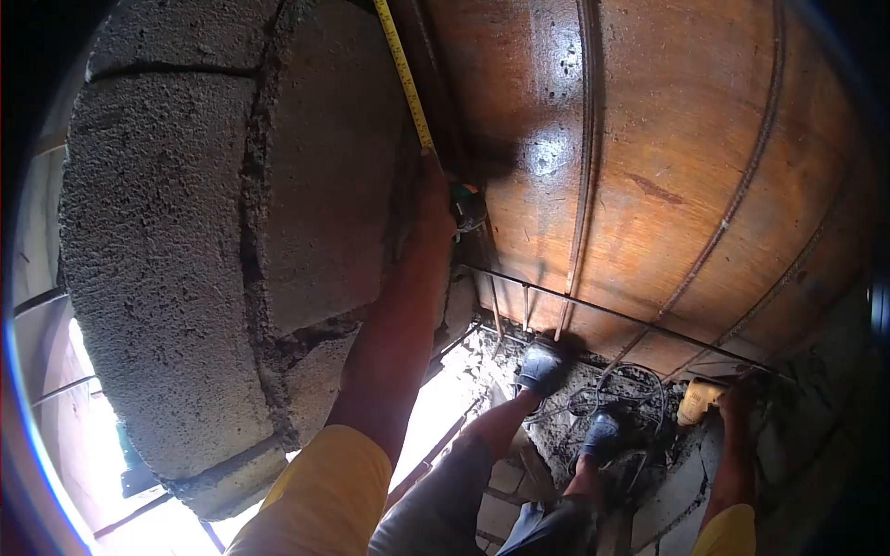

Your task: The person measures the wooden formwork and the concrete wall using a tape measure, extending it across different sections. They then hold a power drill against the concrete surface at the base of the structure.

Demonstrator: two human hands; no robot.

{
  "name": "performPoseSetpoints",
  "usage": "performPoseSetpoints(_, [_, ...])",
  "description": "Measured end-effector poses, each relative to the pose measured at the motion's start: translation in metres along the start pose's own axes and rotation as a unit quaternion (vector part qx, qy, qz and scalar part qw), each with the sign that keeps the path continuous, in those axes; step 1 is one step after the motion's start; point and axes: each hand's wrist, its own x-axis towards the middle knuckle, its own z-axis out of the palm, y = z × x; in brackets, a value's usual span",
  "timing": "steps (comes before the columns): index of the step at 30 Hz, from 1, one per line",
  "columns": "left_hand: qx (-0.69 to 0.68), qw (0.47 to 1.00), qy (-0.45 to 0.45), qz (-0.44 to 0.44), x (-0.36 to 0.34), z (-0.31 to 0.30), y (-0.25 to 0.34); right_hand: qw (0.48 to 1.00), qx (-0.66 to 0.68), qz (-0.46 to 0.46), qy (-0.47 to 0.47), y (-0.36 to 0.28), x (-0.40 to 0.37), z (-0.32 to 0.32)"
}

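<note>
My left hand (434, 196) is closed around a dark tape measure (469, 207) with a bit of green and orange on its case. Its yellow blade (405, 72) runs upward along the corner between the block wall (176, 232) and the brown plywood panel (667, 148). At lower right, my right hand (738, 400) grips a yellow power tool (698, 402), low beside the panel's bottom edge. The tool's exact kind is hard to make out, and shadow covers part of that hand.
Steel rebars (582, 157) run along the panel, crossed by a thin horizontal bar (630, 318) near its base. A black cable (654, 380) lies coiled on rubble around my shoes (543, 367). Bright gaps show beside the block wall at lower left.
</note>
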Motion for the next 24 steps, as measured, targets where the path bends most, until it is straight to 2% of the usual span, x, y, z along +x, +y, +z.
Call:
performPoseSetpoints(2, [0.012, 1.000, 0.003, 0.020, 0.014, -0.005, -0.009, 0.991, 0.017, 0.046, -0.126, -0.017, 0.005, -0.009])
performPoseSetpoints(3, [0.025, 0.999, 0.008, 0.042, 0.019, -0.007, -0.011, 0.991, 0.016, 0.049, -0.125, -0.027, -0.001, -0.026])
performPoseSetpoints(5, [0.023, 0.999, 0.009, 0.024, 0.014, -0.005, -0.007, 0.968, -0.011, -0.079, -0.238, -0.049, -0.020, -0.068])
performPoseSetpoints(6, [0.024, 1.000, 0.012, 0.005, 0.010, -0.004, -0.003, 0.964, -0.002, -0.093, -0.249, -0.061, -0.024, -0.077])
performPoseSetpoints(9, [0.023, 1.000, 0.019, 0.006, -0.001, 0.000, 0.002, 0.975, 0.051, -0.070, -0.207, -0.081, -0.033, -0.076])
performPoseSetpoints(13, [0.011, 1.000, 0.009, 0.018, 0.037, -0.013, -0.020, 0.987, 0.124, -0.029, -0.096, -0.070, -0.047, -0.045])
performPoseSetpoints(14, [0.019, 1.000, 0.002, 0.011, 0.032, -0.012, -0.018, 0.986, 0.137, -0.022, -0.092, -0.063, -0.054, -0.038])
performPoseSetpoints(16, [0.025, 1.000, -0.005, -0.001, 0.028, -0.014, -0.017, 0.976, 0.149, 0.000, -0.162, -0.049, -0.063, -0.021])
performPoseSetpoints(17, [0.026, 1.000, -0.005, 0.002, 0.030, -0.013, -0.018, 0.960, 0.164, 0.022, -0.227, -0.041, -0.067, -0.018])
performPoseSetpoints(18, [0.027, 1.000, -0.006, 0.004, 0.030, -0.013, -0.019, 0.960, 0.160, 0.027, -0.227, -0.040, -0.086, -0.044])
performPoseSetpoints(19, [0.024, 1.000, -0.009, 0.001, 0.031, -0.013, -0.020, 0.950, 0.211, 0.038, -0.225, -0.051, -0.121, -0.108])
performPoseSetpoints(20, [0.015, 1.000, -0.009, 0.011, 0.030, -0.012, -0.020, 0.938, 0.262, 0.050, -0.222, -0.054, -0.142, -0.145])
performPoseSetpoints(21, [0.007, 1.000, -0.011, 0.021, 0.029, -0.011, -0.020, 0.939, 0.259, 0.055, -0.220, -0.041, -0.150, -0.123])
performPoseSetpoints(23, [0.012, 1.000, 0.001, 0.020, 0.029, -0.010, -0.019, 0.978, 0.169, -0.026, -0.121, -0.016, -0.170, -0.064])
performPoseSetpoints(24, [0.021, 0.999, 0.016, 0.022, 0.026, -0.009, -0.016, 0.978, 0.167, -0.022, -0.120, -0.012, -0.184, -0.078])
